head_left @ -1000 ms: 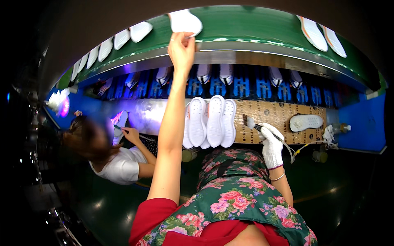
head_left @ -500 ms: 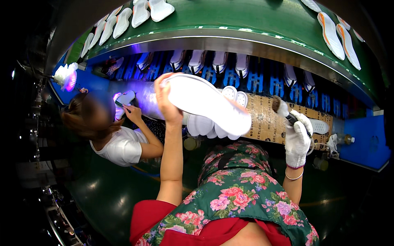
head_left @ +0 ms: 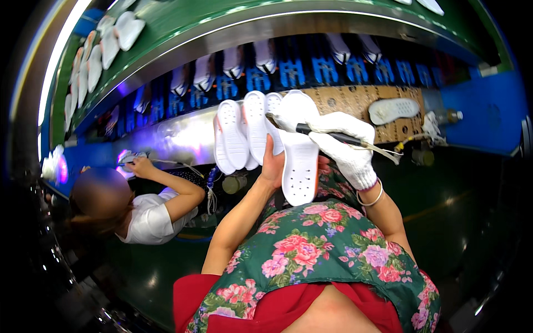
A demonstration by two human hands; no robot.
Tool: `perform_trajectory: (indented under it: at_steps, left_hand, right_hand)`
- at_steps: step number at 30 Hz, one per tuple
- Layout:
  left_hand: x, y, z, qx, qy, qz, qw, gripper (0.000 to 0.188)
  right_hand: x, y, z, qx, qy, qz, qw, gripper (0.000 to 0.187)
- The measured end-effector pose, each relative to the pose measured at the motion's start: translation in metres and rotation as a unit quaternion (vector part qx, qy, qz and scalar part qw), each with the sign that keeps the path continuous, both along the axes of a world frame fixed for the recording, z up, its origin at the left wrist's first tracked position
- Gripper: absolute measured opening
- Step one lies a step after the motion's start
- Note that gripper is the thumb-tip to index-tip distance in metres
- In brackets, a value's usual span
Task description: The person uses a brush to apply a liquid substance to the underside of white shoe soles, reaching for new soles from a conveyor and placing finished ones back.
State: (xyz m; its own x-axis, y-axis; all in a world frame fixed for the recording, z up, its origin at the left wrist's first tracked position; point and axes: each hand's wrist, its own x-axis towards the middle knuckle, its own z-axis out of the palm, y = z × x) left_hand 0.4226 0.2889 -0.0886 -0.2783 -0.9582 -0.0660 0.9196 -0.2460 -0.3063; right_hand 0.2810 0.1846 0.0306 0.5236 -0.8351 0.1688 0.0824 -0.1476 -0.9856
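My bare left hand (head_left: 272,167) grips a white shoe sole (head_left: 300,176) from beneath, thumb along one edge and fingertips showing past the other. The sole's holed inner face is turned up, and a strip of orange shows on its side. My right hand (head_left: 348,152), in a white knit glove, is closed around a brush (head_left: 336,136) with a black handle. The brush lies across the sole, its bristle end toward the sole's left edge and partly blurred. Several more white soles (head_left: 232,130) lie side by side just left of the held one.
A cardboard-covered bench (head_left: 347,102) carries a single white sole (head_left: 393,111) at right. Behind it runs a row of blue racks (head_left: 291,72) holding shoe uppers (head_left: 265,55). Above is a green conveyor (head_left: 183,19) with soles. A co-worker (head_left: 150,213) sits at left. A bottle (head_left: 447,116) stands far right.
The sole has come down toward me and turned, its holed face now showing. My right hand has moved left, bringing the brush over the sole. The whole view has shifted.
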Motion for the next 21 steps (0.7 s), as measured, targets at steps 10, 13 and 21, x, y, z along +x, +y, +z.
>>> perform_trajectory:
  at_steps: [10,13,21]
  left_hand:
    - [-0.015,-0.037,0.029,-0.044,-0.178,0.088,0.979,0.106]
    - [-0.026,-0.040,0.032,-0.043,-0.191,0.112,0.974,0.103]
    - [-0.035,-0.032,0.022,0.036,-0.428,0.066,0.901,0.099]
  right_hand:
    - [-0.003,-0.027,0.017,-0.334,0.056,-0.049,0.940,0.029]
    - [-0.001,-0.033,0.013,-0.375,0.071,-0.085,0.921,0.029]
    - [-0.006,0.000,-0.004,-0.401,0.116,-0.011,0.909,0.038]
